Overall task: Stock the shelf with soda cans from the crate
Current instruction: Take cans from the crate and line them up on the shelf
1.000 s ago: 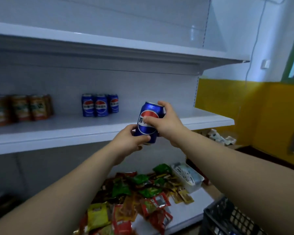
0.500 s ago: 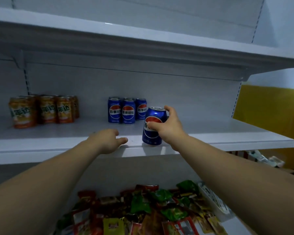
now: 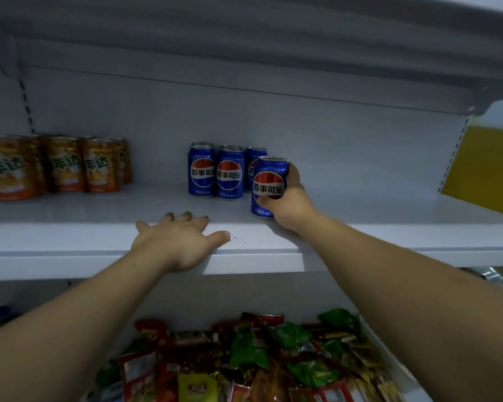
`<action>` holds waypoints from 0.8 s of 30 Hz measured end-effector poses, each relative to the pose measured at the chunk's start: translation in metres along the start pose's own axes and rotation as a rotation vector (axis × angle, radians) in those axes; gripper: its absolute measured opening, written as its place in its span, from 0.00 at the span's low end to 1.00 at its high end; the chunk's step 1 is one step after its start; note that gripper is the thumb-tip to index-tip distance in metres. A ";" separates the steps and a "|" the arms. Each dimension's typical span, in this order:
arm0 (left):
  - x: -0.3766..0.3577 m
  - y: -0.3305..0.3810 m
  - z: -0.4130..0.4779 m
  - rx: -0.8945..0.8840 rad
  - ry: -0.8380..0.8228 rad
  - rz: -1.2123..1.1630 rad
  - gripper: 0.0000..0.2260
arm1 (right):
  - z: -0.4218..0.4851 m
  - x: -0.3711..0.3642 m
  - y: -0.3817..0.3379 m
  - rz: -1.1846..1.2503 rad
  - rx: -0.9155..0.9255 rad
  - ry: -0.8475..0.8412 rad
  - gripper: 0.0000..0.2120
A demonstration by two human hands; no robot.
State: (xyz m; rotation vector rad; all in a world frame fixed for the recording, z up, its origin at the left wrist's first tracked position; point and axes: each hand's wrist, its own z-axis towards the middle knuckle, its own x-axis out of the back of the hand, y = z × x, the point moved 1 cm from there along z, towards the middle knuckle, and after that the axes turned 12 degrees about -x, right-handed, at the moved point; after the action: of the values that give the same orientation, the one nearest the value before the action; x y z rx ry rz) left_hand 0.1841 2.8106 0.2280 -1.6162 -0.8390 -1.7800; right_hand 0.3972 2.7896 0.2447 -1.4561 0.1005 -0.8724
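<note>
My right hand grips a blue cola can that stands upright on the white middle shelf, just right of and in front of a group of blue cola cans near the shelf's back. Thumb and fingers wrap the can's right side and front. My left hand rests palm down on the shelf's front edge, fingers spread and holding nothing. The crate is out of view.
Several orange soda cans stand at the shelf's left. An upper shelf hangs overhead. Below, a lower shelf holds a pile of red, green and yellow snack packets. A yellow wall shows at the right.
The can has moved deeper onto the shelf, close to the other blue cans, still in my right hand. My left hand has flattened onto the shelf edge. The view has come closer.
</note>
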 end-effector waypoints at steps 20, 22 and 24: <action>-0.004 0.001 0.002 -0.001 0.008 0.043 0.32 | 0.050 -0.023 0.005 -0.501 -0.071 0.136 0.27; -0.004 0.000 0.002 0.002 0.004 0.041 0.32 | 0.047 -0.025 0.003 -0.569 -0.008 0.162 0.27; -0.005 0.000 0.001 0.005 0.002 0.037 0.32 | 0.045 -0.025 0.002 -0.615 0.049 0.150 0.29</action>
State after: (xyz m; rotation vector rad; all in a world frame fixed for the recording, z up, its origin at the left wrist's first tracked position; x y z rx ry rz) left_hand 0.1856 2.8112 0.2235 -1.6162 -0.8061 -1.7527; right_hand 0.4057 2.8397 0.2395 -1.3900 -0.2702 -1.4715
